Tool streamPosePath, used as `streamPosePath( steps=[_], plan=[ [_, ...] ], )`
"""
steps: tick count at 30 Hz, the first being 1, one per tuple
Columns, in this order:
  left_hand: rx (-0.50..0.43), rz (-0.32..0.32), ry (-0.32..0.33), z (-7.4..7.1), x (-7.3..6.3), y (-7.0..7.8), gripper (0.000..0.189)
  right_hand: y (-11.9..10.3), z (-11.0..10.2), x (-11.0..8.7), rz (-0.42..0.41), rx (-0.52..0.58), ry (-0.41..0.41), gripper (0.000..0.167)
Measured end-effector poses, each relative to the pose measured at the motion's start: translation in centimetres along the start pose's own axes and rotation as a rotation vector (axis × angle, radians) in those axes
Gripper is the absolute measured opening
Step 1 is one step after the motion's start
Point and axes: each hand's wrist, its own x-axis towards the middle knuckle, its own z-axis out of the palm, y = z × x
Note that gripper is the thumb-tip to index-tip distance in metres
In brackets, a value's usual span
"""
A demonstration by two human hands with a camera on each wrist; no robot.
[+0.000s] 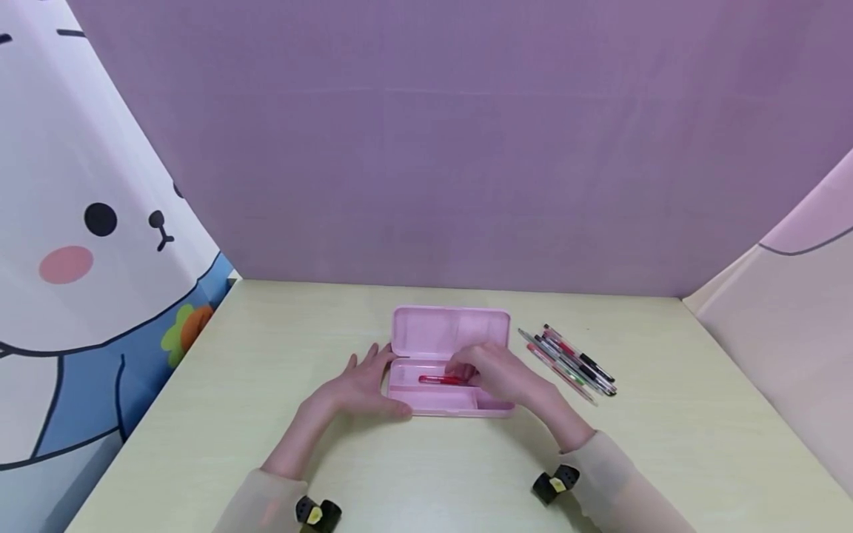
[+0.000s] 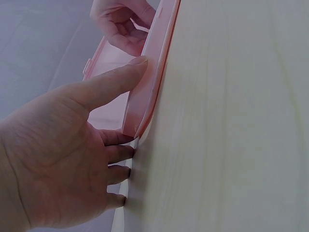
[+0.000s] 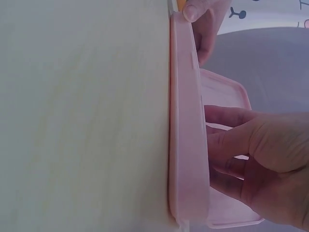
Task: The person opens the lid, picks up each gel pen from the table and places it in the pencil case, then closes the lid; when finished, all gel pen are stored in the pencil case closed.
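Note:
A pink pencil case [image 1: 435, 400] lies on the table, its lid [image 1: 426, 331] tipped back. A red pen [image 1: 436, 380] lies in its long rear compartment. My right hand [image 1: 496, 371] reaches into the case from the right, fingers curled at the pen's right end, which they hide. My left hand [image 1: 360, 389] spans the case's left end. In the left wrist view its thumb [image 2: 118, 82] presses the front wall, while the other fingers stretch out past the left end. The right wrist view shows the right fingertips behind the front wall [image 3: 189, 130].
Right of the case, several pens [image 1: 566, 363] lie in a loose bundle on the pale wooden table [image 1: 440, 481]. A purple cloth [image 1: 440, 163] hangs at the table's far edge. Another cloth with a cartoon animal [image 1: 120, 289] hangs on the left.

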Motion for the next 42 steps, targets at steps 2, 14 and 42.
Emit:
streamPosePath(
  steps=[2, 14, 42],
  plan=[
    [-0.003, 0.000, 0.000, 0.0, 0.0, 0.0, 0.102, 0.0, -0.3, -0.1, 0.017, 0.002, -0.003, 0.032],
    [-0.011, 0.009, 0.001, -0.1, -0.1, 0.1, 0.100, 1.7, -4.3, -2.2, 0.031, 0.137, 0.190, 0.028],
    [-0.010, -0.019, -0.002, -0.3, -0.7, 0.0, 0.102, 12.7, -9.7, -10.3, 0.275, 0.218, 0.246, 0.052]
  ],
)
